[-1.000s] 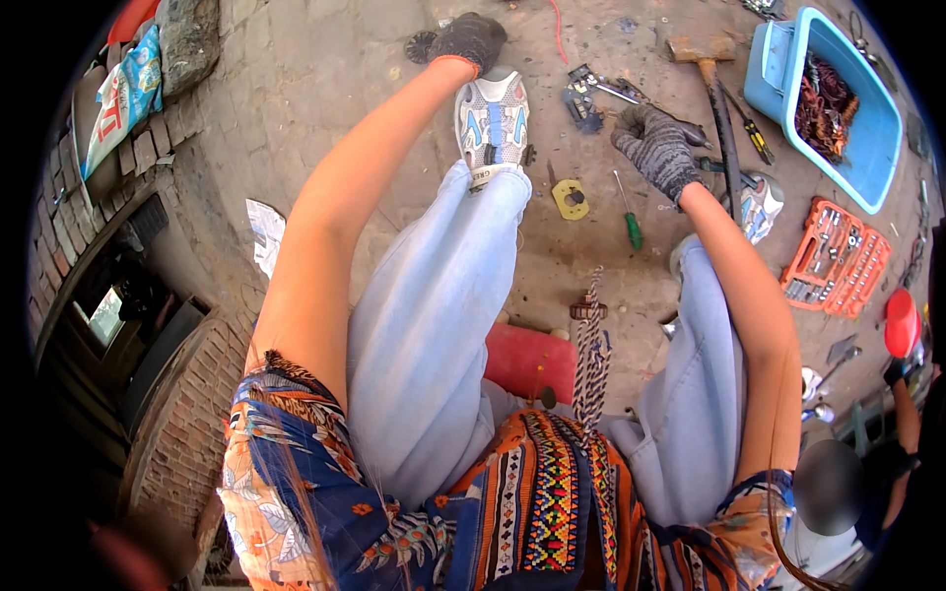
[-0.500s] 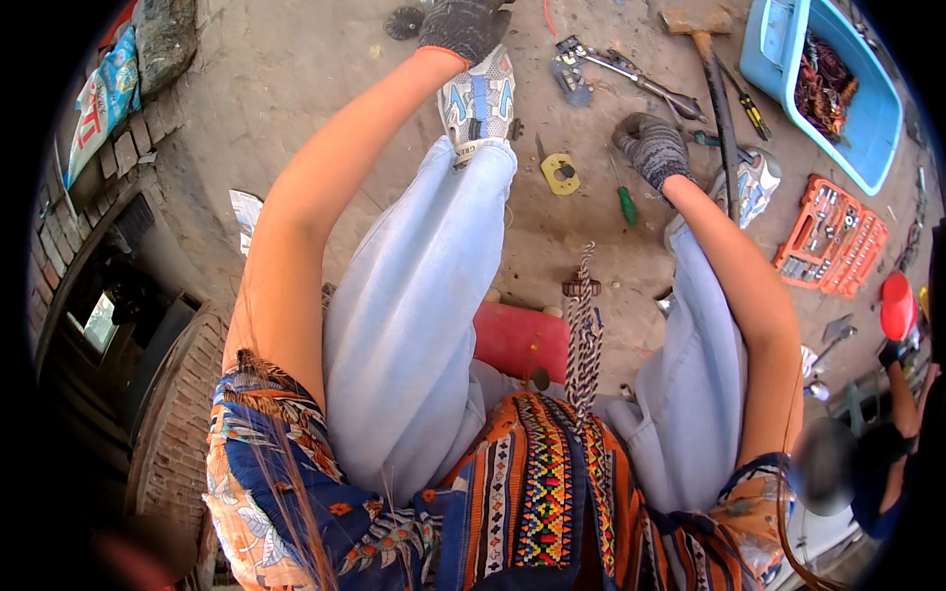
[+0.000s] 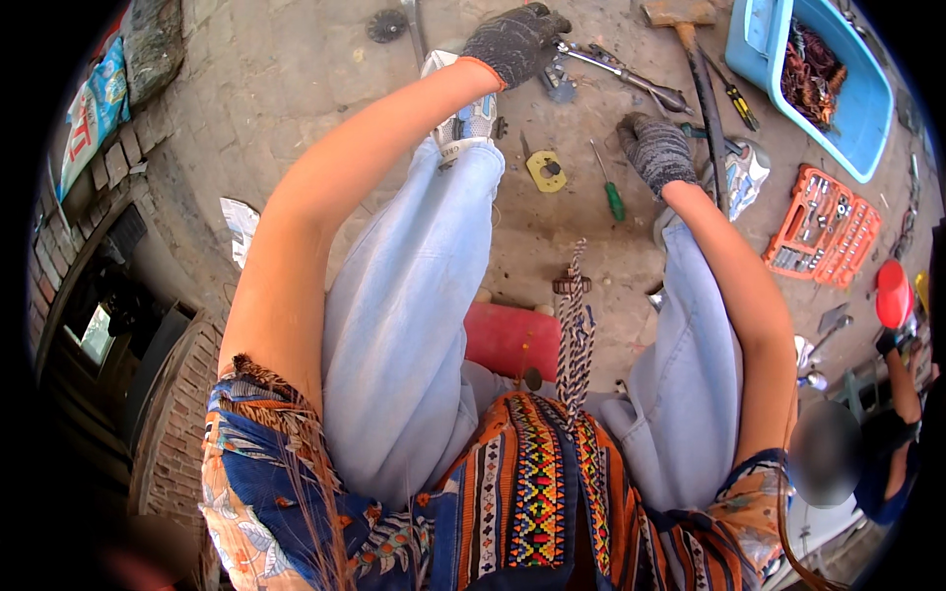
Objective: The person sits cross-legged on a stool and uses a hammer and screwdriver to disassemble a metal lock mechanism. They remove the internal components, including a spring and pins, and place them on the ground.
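My left hand [image 3: 514, 44], in a dark grey knit glove, reaches across above my left shoe [image 3: 463, 120]. Its fingers point right, apart, with nothing visible in them, close to the head end of a chrome ratchet wrench [image 3: 616, 71]. Beside that end lies a small grey metal part [image 3: 559, 85]. My right hand [image 3: 655, 153], gloved too, is curled near my right shoe [image 3: 746, 175]; whatever its fingers hold, if anything, is hidden. Nearby lie a green-handled screwdriver [image 3: 613, 197], a yellow plate-like piece [image 3: 545, 171] and a long-handled hammer [image 3: 702, 89].
At the upper right stands a blue plastic tub [image 3: 855, 128] with reddish-brown wire scraps. An orange socket set case [image 3: 826, 227] lies open below it. A red cylinder [image 3: 507, 340] is between my legs. Another person's arm [image 3: 902, 394] shows at the right edge.
My left hand has moved right, from above the shoe toward the ratchet wrench's head. A metal rod by the dark round disc now shows. My right hand stays curled in nearly the same place.
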The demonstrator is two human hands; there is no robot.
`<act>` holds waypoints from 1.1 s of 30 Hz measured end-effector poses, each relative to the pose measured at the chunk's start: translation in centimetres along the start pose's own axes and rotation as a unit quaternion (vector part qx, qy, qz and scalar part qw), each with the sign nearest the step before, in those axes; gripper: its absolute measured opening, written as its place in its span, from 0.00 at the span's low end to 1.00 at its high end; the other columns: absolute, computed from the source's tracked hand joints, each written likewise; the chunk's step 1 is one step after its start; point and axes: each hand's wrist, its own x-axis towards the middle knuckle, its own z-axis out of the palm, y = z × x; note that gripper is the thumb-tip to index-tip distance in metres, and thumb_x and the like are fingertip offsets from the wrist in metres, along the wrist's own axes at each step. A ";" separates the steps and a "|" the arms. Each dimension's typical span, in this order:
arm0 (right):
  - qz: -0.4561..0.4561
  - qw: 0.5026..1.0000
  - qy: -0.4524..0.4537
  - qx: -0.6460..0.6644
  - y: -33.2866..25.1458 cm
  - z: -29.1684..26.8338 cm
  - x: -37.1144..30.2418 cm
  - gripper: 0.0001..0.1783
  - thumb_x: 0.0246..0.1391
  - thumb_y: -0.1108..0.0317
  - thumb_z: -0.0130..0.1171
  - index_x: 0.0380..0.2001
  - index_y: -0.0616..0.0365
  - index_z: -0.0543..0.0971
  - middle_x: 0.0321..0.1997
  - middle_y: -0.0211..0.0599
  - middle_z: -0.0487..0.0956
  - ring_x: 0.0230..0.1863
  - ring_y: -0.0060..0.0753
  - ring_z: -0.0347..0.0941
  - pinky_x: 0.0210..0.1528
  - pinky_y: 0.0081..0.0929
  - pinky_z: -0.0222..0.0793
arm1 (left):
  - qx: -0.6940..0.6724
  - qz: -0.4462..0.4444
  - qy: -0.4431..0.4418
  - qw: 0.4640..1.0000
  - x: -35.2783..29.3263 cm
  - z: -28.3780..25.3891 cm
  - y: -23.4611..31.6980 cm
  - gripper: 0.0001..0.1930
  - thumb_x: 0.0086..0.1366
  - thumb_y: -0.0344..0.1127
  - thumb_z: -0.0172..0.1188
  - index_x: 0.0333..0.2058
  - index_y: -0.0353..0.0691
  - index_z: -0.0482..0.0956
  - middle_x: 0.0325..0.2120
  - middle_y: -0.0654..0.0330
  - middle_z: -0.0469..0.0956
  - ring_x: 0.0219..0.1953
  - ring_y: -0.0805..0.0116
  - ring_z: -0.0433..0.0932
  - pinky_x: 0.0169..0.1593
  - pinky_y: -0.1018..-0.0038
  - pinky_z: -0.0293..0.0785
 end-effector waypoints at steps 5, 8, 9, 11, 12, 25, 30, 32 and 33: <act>-0.004 0.998 -0.013 -0.062 -0.2 0.1 0.4 0.14 0.50 0.58 0.51 0.32 0.56 0.76 0.32 0.45 0.79 0.36 0.46 0.76 0.39 0.42 0.70 | 0.077 0.071 -0.017 0.994 1.8 3.7 1.0 0.19 0.55 0.38 0.55 0.48 0.49 0.73 0.44 0.55 0.71 0.46 0.55 0.73 0.48 0.61 0.70; 0.008 0.995 -0.027 -0.095 -1.0 -0.8 0.3 0.15 0.50 0.56 0.51 0.33 0.56 0.76 0.33 0.44 0.79 0.36 0.46 0.76 0.38 0.42 0.70 | 0.092 0.079 -0.008 0.993 2.4 5.2 1.1 0.19 0.53 0.39 0.56 0.47 0.49 0.74 0.41 0.56 0.72 0.45 0.56 0.73 0.47 0.61 0.70; 0.011 0.994 -0.029 -0.104 -1.2 -1.1 0.1 0.16 0.50 0.55 0.52 0.33 0.56 0.77 0.33 0.43 0.79 0.36 0.45 0.76 0.38 0.41 0.70 | 0.097 0.071 -0.015 0.993 2.6 5.3 1.2 0.19 0.54 0.39 0.56 0.46 0.49 0.74 0.40 0.56 0.73 0.44 0.56 0.74 0.47 0.61 0.70; 0.012 0.994 -0.038 -0.100 -1.1 -1.6 0.1 0.18 0.50 0.53 0.52 0.34 0.56 0.77 0.33 0.45 0.78 0.37 0.45 0.75 0.40 0.41 0.70 | 0.115 0.044 -0.048 0.991 3.0 5.6 1.1 0.17 0.54 0.39 0.55 0.45 0.50 0.76 0.39 0.55 0.73 0.43 0.56 0.74 0.46 0.61 0.71; 0.011 0.995 -0.046 -0.088 -0.6 -1.9 0.2 0.19 0.50 0.51 0.53 0.34 0.57 0.77 0.33 0.47 0.78 0.37 0.46 0.75 0.41 0.40 0.69 | 0.124 0.030 -0.064 0.990 3.2 5.6 0.9 0.16 0.55 0.39 0.54 0.44 0.50 0.76 0.38 0.55 0.74 0.43 0.56 0.75 0.45 0.61 0.71; 0.011 0.979 0.046 0.196 0.0 -6.3 -1.6 0.20 0.48 0.54 0.60 0.39 0.58 0.77 0.34 0.45 0.79 0.36 0.39 0.76 0.41 0.33 0.70 | -0.400 -0.081 0.013 0.913 2.6 1.3 0.6 0.12 0.56 0.35 0.60 0.40 0.39 0.79 0.29 0.60 0.79 0.31 0.74 0.75 0.35 0.76 0.72; 0.030 0.914 0.014 0.404 -2.3 -8.3 -1.2 0.27 0.53 0.52 0.56 0.49 0.61 0.71 0.40 0.40 0.77 0.39 0.29 0.75 0.44 0.27 0.71 | -0.500 -0.175 -0.043 0.847 1.5 -1.8 3.5 0.15 0.57 0.39 0.61 0.40 0.36 0.78 0.28 0.65 0.78 0.29 0.78 0.72 0.34 0.79 0.69; 0.041 0.826 -0.126 0.547 -2.7 -8.6 -1.3 0.30 0.57 0.49 0.50 0.57 0.58 0.65 0.48 0.42 0.75 0.44 0.32 0.74 0.48 0.30 0.70 | -0.487 -0.181 -0.034 0.854 1.1 -2.9 4.6 0.14 0.58 0.39 0.61 0.39 0.36 0.78 0.28 0.65 0.77 0.29 0.79 0.71 0.34 0.79 0.69; 0.031 0.747 -0.166 0.644 -3.0 -8.8 -1.5 0.31 0.58 0.49 0.50 0.58 0.57 0.64 0.49 0.42 0.74 0.46 0.34 0.73 0.49 0.31 0.70 | -0.480 -0.184 -0.029 0.857 0.8 -3.4 5.1 0.14 0.58 0.39 0.61 0.39 0.36 0.79 0.28 0.65 0.77 0.29 0.79 0.71 0.34 0.79 0.69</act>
